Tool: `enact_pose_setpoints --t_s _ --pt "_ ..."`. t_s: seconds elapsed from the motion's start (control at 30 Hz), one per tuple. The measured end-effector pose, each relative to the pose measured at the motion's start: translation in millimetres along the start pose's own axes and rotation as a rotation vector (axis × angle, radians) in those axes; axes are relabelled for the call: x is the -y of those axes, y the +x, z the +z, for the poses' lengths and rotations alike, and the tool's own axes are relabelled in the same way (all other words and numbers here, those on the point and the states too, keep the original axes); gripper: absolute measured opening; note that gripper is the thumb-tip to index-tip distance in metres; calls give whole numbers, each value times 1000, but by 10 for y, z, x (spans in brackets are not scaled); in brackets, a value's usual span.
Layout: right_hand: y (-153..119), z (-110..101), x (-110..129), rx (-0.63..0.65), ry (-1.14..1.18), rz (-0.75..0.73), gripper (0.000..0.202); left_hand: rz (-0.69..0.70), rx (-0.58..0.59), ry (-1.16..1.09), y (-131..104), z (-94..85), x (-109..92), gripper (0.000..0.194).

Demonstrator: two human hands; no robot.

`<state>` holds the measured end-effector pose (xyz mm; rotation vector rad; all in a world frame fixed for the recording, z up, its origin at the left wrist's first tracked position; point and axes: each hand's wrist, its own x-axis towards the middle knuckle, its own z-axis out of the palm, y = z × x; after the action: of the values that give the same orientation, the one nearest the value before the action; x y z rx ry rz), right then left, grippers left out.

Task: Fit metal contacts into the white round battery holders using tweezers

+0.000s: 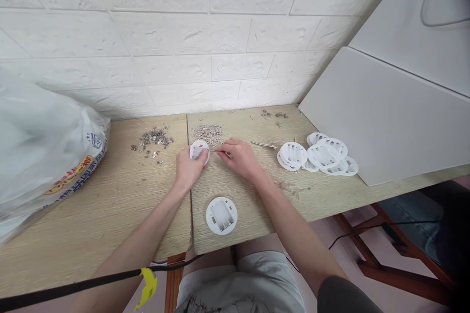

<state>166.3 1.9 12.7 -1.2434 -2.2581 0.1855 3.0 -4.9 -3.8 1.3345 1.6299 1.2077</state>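
White disc (197, 150) pinched in my left hand (188, 166); my right hand (240, 157) grips a thin tool (211, 150) reaching to it. Just beyond the hands: small metal pieces (207, 132) on the counter (154, 205). Right: piled slotted discs (328, 152). Left: plastic bag (51, 142), contents unclear.

Bag (47, 151) left; metal pieces (208, 132) behind lone disc (222, 215); disc pile (327, 152) right
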Motion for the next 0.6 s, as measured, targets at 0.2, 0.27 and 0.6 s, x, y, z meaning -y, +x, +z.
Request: enact_pose_setpoints --t_s 0.2,0.27,0.6 --pt "3 -16 -11 2 22 5 20 -15 -3 -16 14 -3 7 28" --pt "6 -31 -17 -1 38 17 19 -16 -7 -17 18 -6 14 29" --pt "0 -10 -13 -6 48 13 19 -15 -7 -41 4 -4 -6 29"
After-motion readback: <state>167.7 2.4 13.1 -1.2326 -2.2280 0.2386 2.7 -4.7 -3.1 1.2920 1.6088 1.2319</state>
